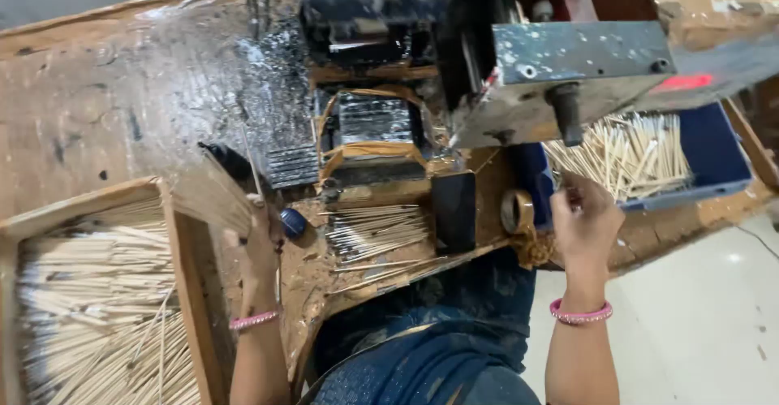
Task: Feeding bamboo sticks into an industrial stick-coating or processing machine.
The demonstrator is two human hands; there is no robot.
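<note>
Blurring fanned sticks (213, 194) hiding left fingers (258, 239)

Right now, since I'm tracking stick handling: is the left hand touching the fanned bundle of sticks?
Touching. The head view shows the left hand gripping the fanned bundle of sticks at its lower end, beside the wooden tray.

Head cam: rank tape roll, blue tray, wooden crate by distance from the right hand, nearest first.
From the right hand:
1. Tape roll, just to its left on the bench edge.
2. Blue tray of pale sticks, up and to its right, a little farther.
3. Wooden crate of sticks, far left, beyond the left hand.
</note>
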